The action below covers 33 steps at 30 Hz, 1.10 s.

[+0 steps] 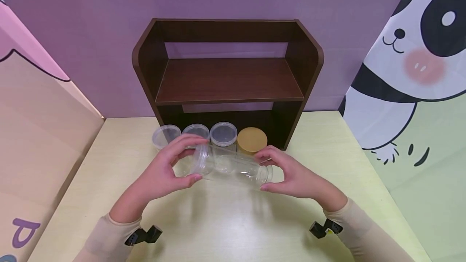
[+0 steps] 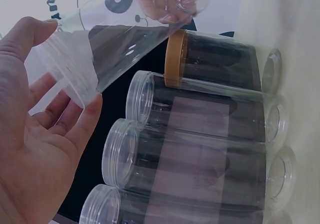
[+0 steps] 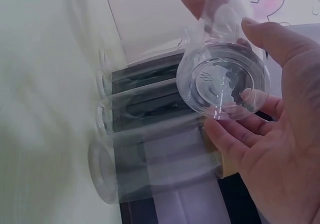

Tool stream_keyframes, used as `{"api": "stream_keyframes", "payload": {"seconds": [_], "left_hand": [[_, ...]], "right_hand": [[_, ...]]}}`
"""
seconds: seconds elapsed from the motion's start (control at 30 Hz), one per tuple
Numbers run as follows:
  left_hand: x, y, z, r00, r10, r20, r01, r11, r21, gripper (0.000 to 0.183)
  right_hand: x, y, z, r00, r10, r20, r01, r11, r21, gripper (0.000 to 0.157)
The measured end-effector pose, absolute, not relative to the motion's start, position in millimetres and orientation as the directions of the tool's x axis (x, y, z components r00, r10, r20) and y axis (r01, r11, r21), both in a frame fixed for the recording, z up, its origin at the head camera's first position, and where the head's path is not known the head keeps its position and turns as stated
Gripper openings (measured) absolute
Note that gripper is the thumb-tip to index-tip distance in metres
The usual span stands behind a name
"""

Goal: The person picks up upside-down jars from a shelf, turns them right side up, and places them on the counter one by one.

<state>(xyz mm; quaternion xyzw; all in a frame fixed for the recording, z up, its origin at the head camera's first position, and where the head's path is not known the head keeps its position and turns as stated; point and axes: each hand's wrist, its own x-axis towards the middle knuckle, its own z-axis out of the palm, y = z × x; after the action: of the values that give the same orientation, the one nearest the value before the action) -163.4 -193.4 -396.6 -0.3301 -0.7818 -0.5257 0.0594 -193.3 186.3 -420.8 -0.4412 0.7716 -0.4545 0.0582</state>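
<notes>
Between both hands a clear plastic jar (image 1: 233,167) lies on its side in the air above the table. My left hand (image 1: 169,167) grips its lidded end, with the thumb below and the fingers over the top in the head view. The clear ridged lid (image 2: 67,66) shows within that hand in the left wrist view. At the other end my right hand (image 1: 291,173) holds the jar by its base (image 3: 222,81), thumb on one side and fingers on the other. The inside of the held jar looks bare.
Behind the hands several clear jars stand in a row; three have clear lids (image 1: 223,133), and the rightmost has a tan lid (image 1: 252,139). A dark brown two-level shelf (image 1: 229,79) stands at the back of the pale table (image 1: 233,229), close behind the jars.
</notes>
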Motion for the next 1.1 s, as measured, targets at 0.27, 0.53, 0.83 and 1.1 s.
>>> {"api": "stream_keyframes", "payload": {"seconds": [0.27, 0.53, 0.83, 1.1], "left_hand": [[-163.7, -185.7, -385.1, -0.757, 0.469, 0.455, 0.61, 0.258, 0.75, 0.075], [-168.9, -175.7, -380.6, -0.706, 0.509, 0.492, 0.665, 0.238, 0.708, 0.073], [-170.5, -163.1, -376.1, -0.701, 0.545, 0.46, 0.661, 0.256, 0.705, 0.076], [-174.4, -153.3, -374.5, -0.674, 0.571, 0.468, 0.672, 0.211, 0.71, 0.074]], "right_hand": [[-193.3, 177.9, -430.5, -0.626, -0.724, 0.29, -0.608, 0.22, -0.762, 0.064], [-187.8, 166.2, -439.5, -0.648, -0.722, 0.242, -0.557, 0.233, -0.797, 0.067], [-186.6, 157.3, -450.7, -0.663, -0.718, 0.214, -0.515, 0.229, -0.826, 0.068], [-189.6, 151.8, -456.6, -0.635, -0.731, 0.251, -0.536, 0.182, -0.824, 0.068]]}}
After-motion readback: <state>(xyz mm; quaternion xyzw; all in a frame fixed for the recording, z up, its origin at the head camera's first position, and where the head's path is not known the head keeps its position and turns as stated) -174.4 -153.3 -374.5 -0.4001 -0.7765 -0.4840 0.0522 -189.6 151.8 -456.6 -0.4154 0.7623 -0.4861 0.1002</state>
